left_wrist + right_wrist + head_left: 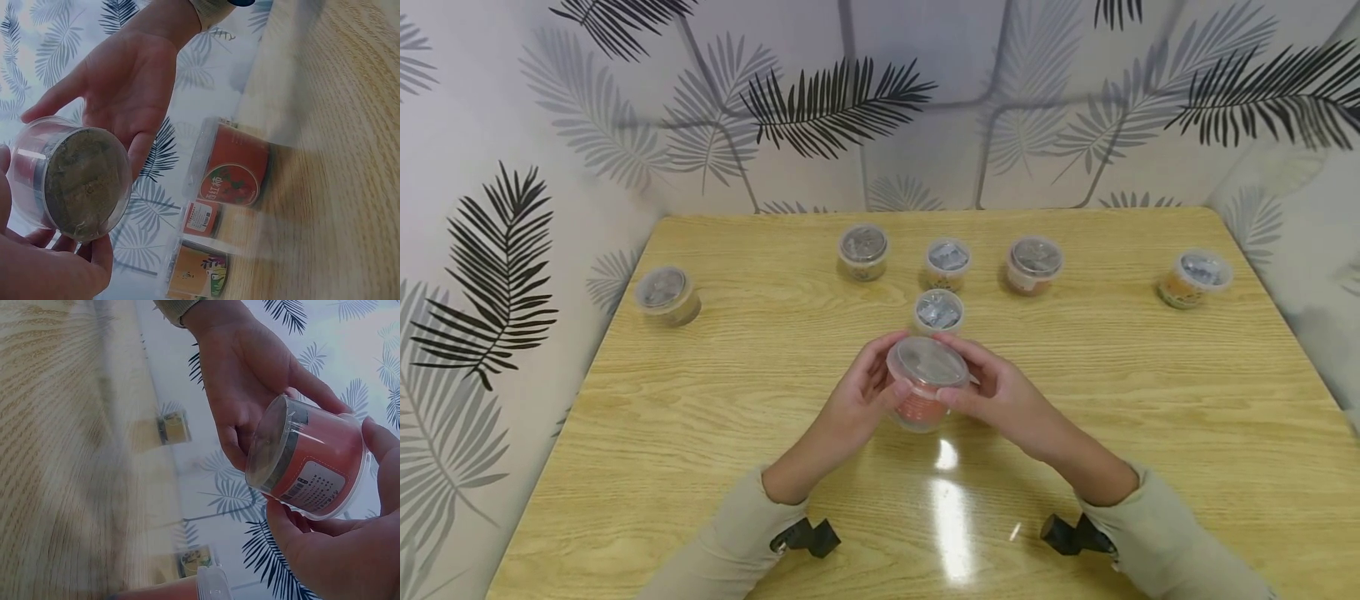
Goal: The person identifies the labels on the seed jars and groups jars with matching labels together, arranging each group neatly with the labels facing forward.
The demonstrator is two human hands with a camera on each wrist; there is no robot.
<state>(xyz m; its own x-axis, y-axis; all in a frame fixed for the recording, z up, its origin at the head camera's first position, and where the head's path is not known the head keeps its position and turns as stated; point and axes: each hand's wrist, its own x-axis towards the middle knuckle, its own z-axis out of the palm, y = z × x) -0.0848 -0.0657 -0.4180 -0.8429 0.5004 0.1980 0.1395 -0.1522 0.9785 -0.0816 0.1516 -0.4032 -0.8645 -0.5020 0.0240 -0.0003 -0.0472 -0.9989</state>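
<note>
A small clear plastic tub with a red label (pixel 925 390) is gripped just above the wooden table (pixel 700 433) between the left hand (pixel 859 398) and right hand (pixel 1000 396), apparently steadied from both sides. Beyond, six similar lidded tubs (pixel 947 263) are stood apart.

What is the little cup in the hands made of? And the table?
The cup looks like clear, shiny plastic: its red label and contents show through the wall. The table looks like pale wood or a wood-look laminate: grain lines run across it, and its glossy top reflects light.
</note>
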